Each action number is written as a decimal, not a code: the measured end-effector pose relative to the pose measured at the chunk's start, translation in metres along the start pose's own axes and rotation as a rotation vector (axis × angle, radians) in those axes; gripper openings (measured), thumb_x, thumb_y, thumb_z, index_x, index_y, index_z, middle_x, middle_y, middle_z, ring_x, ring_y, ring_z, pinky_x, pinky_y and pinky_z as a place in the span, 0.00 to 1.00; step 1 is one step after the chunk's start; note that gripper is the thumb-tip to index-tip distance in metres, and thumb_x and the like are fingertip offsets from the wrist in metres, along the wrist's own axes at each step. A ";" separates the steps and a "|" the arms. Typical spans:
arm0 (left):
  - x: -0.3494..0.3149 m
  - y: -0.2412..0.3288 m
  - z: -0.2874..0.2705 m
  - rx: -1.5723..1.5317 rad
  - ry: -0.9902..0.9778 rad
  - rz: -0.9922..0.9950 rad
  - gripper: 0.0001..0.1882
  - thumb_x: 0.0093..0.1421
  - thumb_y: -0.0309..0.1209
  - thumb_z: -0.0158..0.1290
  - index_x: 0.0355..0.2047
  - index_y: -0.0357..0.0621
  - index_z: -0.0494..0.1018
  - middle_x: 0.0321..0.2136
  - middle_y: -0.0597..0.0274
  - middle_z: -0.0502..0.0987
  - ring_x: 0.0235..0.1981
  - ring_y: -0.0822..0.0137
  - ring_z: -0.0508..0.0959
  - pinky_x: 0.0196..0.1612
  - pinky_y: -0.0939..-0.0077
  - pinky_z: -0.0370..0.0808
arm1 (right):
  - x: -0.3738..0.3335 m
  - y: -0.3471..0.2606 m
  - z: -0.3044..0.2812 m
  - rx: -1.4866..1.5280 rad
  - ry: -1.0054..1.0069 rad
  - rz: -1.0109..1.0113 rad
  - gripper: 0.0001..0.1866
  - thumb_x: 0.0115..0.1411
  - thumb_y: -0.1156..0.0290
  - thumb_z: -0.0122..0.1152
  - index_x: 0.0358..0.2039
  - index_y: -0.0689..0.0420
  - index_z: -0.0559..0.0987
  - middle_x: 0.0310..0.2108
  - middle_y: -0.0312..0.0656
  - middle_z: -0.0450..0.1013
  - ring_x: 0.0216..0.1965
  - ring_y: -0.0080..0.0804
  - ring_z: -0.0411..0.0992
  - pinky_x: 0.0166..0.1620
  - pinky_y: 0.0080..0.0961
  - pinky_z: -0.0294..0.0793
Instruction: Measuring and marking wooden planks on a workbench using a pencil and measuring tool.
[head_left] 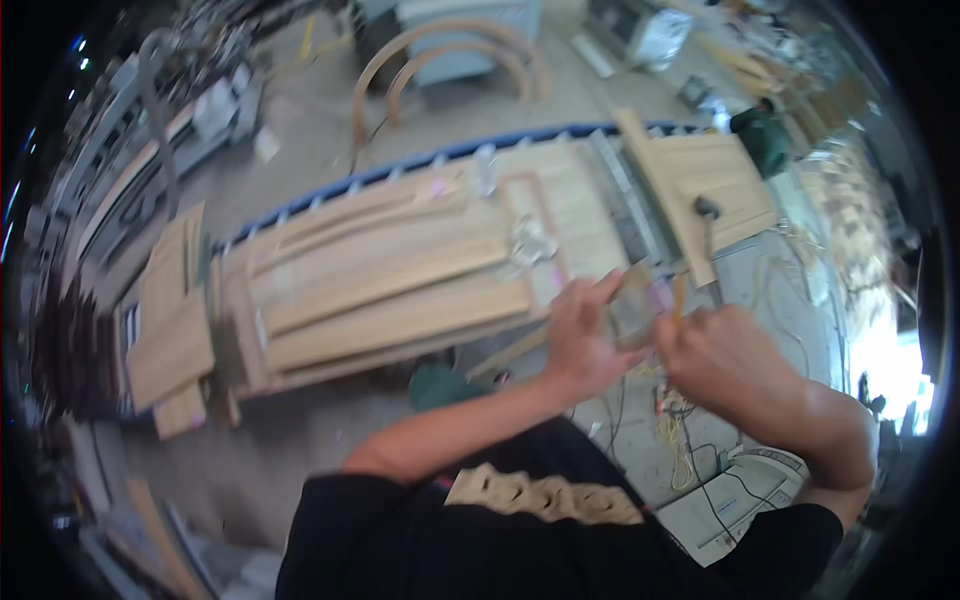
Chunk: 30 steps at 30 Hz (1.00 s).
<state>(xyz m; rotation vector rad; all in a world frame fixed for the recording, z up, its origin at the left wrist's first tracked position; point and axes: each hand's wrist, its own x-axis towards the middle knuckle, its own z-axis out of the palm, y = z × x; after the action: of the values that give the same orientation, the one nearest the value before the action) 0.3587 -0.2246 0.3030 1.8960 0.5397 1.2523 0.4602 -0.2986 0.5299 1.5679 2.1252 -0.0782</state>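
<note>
My left hand (583, 338) grips a small flat rectangular piece (630, 305), tan and blurred, between the thumb and fingers at its edges. A pinkish patch (658, 296) shows at the piece's right side. Close beside it, my right hand (722, 362) is closed, with a slim orange stick (680, 294) like a pencil rising from the fingers. Motion blur hides whether the stick touches the piece. Both hands are held in front of me, off the near right end of the bench. Long light wood boards (400, 325) lie on the bench to their left.
A crumpled whitish thing (533, 241) lies on the bench top. A blue rail (400, 168) runs along the far side. Wood panels (725, 190) and a dark-headed tool (707, 208) are at the right. Cables (690, 450) trail on the floor beside a pale machine (740, 495).
</note>
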 end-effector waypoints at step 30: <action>-0.005 -0.008 0.004 -0.124 -0.189 -0.201 0.59 0.47 0.26 0.77 0.72 0.41 0.48 0.65 0.49 0.58 0.71 0.54 0.63 0.73 0.60 0.61 | -0.009 0.038 0.062 0.430 0.470 0.183 0.12 0.65 0.67 0.60 0.36 0.60 0.68 0.24 0.51 0.77 0.27 0.54 0.80 0.28 0.49 0.76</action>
<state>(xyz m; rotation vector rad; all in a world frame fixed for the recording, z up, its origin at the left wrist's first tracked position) 0.3609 -0.2252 0.2928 1.7853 0.5255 0.9449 0.5186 -0.3139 0.4882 2.2044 2.4139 -0.1208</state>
